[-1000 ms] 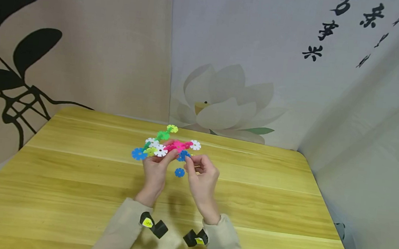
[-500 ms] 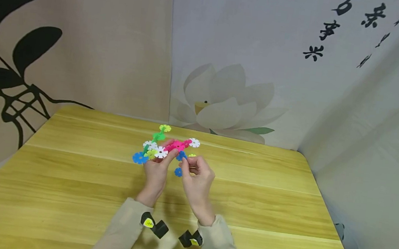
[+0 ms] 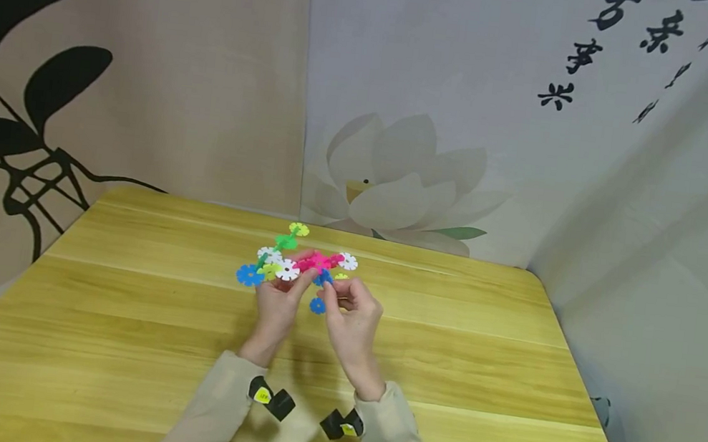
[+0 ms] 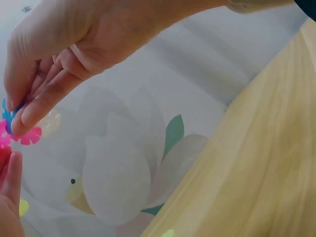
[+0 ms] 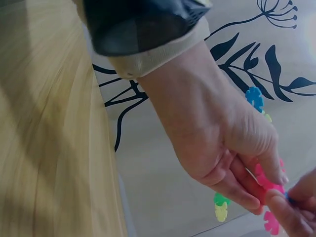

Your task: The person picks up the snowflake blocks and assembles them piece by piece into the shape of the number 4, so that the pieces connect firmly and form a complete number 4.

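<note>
A built-up figure of flower-shaped interlocking plastic discs is held above the table. My left hand (image 3: 278,308) grips it by its pink discs (image 3: 320,261), thumb on the near side. White discs (image 3: 288,269), a blue disc at the left end (image 3: 250,275) and green discs (image 3: 287,242) branch off to the left, with a white disc (image 3: 347,261) at the right end. Between thumb and forefinger, my right hand (image 3: 351,321) pinches a blue disc (image 4: 8,117) right at the pink ones. Fingertips partly cover that blue disc.
The hands are over a wooden table (image 3: 475,363). A loose blue disc (image 3: 318,306) shows below the pinched one, and a yellow disc (image 3: 341,276) lies behind the right hand. A printed curtain (image 3: 421,77) hangs along the table's far edge.
My right hand has shifted slightly left, bringing its blue disc closer in to the pink discs. The figure has tilted a little in my left hand, its grip unchanged.
</note>
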Motion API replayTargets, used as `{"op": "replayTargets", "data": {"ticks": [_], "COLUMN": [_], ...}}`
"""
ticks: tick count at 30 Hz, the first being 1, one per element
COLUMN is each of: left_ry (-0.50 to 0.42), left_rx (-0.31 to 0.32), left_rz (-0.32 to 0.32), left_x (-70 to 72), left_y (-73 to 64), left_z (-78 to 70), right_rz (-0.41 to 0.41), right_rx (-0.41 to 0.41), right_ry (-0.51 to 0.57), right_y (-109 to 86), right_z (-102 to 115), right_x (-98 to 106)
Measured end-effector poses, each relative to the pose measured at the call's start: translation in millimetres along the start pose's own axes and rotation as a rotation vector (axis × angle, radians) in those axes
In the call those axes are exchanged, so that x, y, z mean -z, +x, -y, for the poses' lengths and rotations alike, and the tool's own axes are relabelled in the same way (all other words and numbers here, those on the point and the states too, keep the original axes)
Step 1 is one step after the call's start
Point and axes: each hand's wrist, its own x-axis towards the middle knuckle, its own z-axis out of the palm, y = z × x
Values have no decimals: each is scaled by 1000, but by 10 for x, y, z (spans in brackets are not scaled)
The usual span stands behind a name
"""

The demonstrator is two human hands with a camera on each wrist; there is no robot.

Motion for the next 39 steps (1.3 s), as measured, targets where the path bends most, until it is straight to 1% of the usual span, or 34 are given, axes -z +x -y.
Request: {"op": "replayTargets", "data": {"ticks": [2,5,8,12,18,21,23,25,28,31,33,34,36,39], "left_ry": [11,-19,-27,-7,-37,-39,-39,-25,-62,-104,-144,-158,-194,-231], "left_rx": [-30,-70,-58,-34,-73,-59,-36,0,56,83,75,68,54,46], "left_rz": [30,68,84,85,88,82,66,31,-30,-70,-74,-74,-71,-62], "left_x": [7,5,7,-5,-35,-44,-43,-31,5,49,74,87,110,136], "left_y": [3,4,-3,-23,-31,-31,-26,-15,20,61,89,100,120,137], "left_z": [13,21,25,27,43,52,59,65,76,82,83,82,80,71], "right_rz": [-2,-10,-21,-40,-49,-28,1,38,82,97,113,133,208,390], "right_rx": [-5,-24,-53,-60,-81,-97,-105,-123,-157,-225,-292,-333,-410,-498], "right_ry": [17,28,31,33,55,50,45,44,60,68,37,1,-105,-242], "right_y": [-1,-9,-19,-33,-28,-12,-1,7,11,6,-4,-9,-20,-49], "right_z": [2,7,16,15,20,24,12,-14,-97,-227,-337,-392,-496,-638], "right_x": [3,6,2,-2,6,16,26,43,80,129,158,170,180,164]}}
